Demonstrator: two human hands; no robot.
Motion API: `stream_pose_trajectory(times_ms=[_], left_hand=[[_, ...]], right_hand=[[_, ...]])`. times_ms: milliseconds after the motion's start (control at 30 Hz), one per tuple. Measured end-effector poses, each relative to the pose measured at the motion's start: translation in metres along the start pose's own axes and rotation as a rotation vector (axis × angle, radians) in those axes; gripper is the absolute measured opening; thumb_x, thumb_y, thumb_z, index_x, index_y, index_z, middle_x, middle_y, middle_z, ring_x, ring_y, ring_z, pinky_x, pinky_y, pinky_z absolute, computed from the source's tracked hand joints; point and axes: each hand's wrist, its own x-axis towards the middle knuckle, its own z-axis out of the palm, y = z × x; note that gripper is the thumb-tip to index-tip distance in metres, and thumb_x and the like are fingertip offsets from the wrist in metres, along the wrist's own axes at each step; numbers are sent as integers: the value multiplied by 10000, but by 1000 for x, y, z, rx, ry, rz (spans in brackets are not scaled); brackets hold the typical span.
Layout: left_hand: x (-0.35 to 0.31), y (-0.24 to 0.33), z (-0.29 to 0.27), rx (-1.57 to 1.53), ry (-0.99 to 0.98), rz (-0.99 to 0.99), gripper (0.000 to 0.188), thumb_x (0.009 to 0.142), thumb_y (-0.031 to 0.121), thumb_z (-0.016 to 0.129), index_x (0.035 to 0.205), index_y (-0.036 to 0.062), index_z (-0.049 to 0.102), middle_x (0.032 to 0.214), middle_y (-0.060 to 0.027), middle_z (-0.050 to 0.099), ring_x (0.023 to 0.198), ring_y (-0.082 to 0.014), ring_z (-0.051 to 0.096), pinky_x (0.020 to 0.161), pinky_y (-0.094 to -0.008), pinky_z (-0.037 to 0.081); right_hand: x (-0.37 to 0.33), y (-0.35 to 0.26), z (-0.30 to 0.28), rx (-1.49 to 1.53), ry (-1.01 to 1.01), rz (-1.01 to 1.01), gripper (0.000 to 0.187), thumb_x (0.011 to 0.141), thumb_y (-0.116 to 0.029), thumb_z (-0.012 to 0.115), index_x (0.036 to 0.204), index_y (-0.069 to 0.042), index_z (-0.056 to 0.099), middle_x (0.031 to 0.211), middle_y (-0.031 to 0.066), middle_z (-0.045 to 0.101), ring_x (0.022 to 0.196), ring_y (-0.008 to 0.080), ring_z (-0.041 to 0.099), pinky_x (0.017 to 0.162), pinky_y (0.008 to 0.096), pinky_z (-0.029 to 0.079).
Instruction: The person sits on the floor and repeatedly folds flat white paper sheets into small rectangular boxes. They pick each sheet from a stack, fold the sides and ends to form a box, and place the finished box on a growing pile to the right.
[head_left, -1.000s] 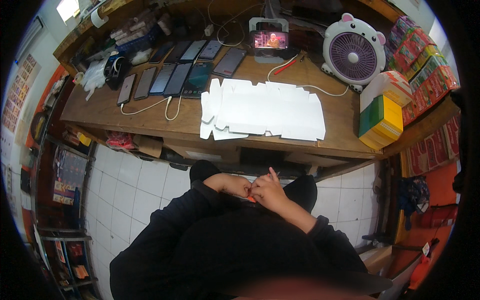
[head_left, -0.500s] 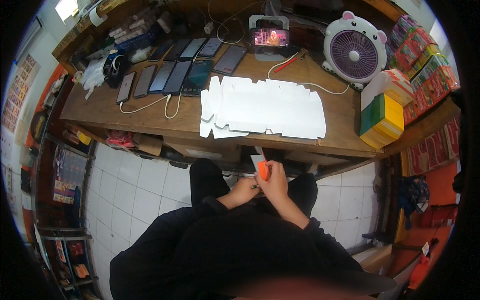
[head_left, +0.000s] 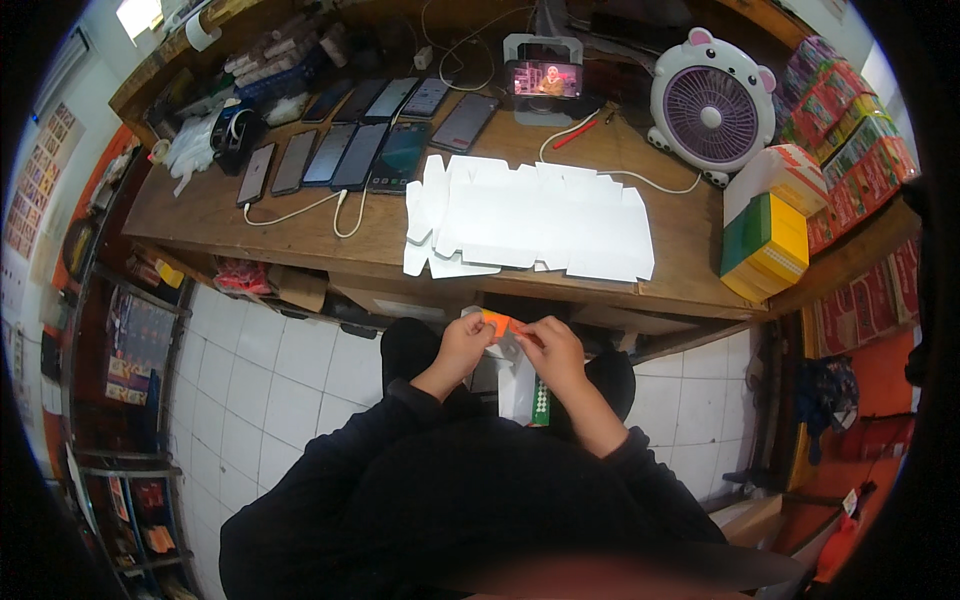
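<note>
The person sits at a wooden desk [head_left: 230, 215] and holds both hands close together just under its front edge. The left hand [head_left: 465, 345] and the right hand [head_left: 552, 352] each pinch one end of a small orange and white piece [head_left: 500, 325]. The fingers are curled shut on it, with the thumbs on top. The piece sits right between the two hands, and the fingertips almost touch each other. It looks like thin card or a wrapper, but it is too small to tell which.

Just below the hands, over the lap, a small white box [head_left: 520, 390] stands up. It has a green strip along its right side. I cannot tell if a hand touches it.

Above the hands, up on the desk, lies a pile of flat white cardboard sheets [head_left: 530, 215], not yet folded. To the upper left of the hands a row of dark phones [head_left: 340, 155] lies side by side, with a white cable [head_left: 300, 210] running from them. Straight up past the white sheets, a small screen [head_left: 545, 78] stands in a holder and shows a bright picture. To the upper right sits a round white fan [head_left: 712, 105] with ears. Right of the hands, at the desk's end, stands a stack of green and yellow boxes [head_left: 765, 240]. White floor tiles [head_left: 270, 390] lie to the left of the hands.
</note>
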Motion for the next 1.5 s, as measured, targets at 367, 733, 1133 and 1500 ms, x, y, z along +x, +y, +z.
stream_pose_trajectory(times_ms=[367,733,1133,1500], left_hand=[[3,41,15,620,138,501,169,800,120,658,768,-25,576,717,-185,552,634,-335,574,580,-390,445],[-7,10,21,547,-54,434,161,959,102,531,1050,-20,583,808,-201,612,764,-318,657,658,-369,488],[-6,-22,9,-209,143,-10,322,1058,276,367,1126,26,559,1051,-84,607,941,-163,600,853,-302,481],[-19,-22,-36,-153,70,-108,235,1014,284,541,939,79,627,792,23,607,726,-75,553,684,-228,428]], right_hand=[[15,-7,8,673,-85,544,138,846,-89,747,839,5,647,750,28,608,667,87,586,622,245,491],[-10,-8,25,1074,30,663,134,873,-116,748,835,-32,651,749,9,638,643,63,559,595,214,456],[-31,2,56,269,-227,80,279,937,-189,619,1174,-51,675,1152,116,551,1168,277,489,1012,386,380],[-31,36,42,1046,-174,669,385,963,-99,584,1325,-12,487,1028,58,630,952,122,588,844,261,461]])
